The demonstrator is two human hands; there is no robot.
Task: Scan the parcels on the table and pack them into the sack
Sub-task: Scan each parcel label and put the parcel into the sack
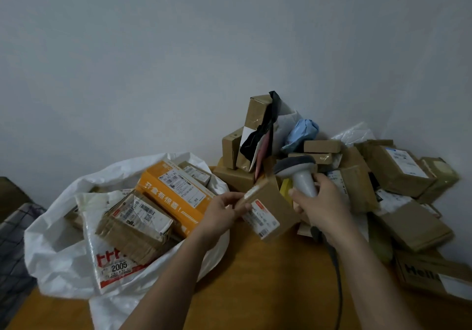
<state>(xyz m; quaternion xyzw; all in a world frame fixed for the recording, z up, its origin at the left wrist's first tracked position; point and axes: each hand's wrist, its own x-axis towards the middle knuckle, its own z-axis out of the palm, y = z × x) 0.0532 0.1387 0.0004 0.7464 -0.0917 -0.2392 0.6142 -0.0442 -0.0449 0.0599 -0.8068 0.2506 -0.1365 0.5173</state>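
Parcel (270, 209) between both hands (224, 209)

Place: I work in a small parcel sorting spot, a plain room rather than a big depot.
Wall: a bare pale wall (178, 61) rises right behind my table (255, 278).
Stock: taped cardboard parcels (398, 171) with shipping labels lie heaped in the corner.
Sack: a white woven sack (56, 240) stands open at the table's edge, stuffed with labelled boxes.
Tool: I hold a corded barcode scanner (298, 174).
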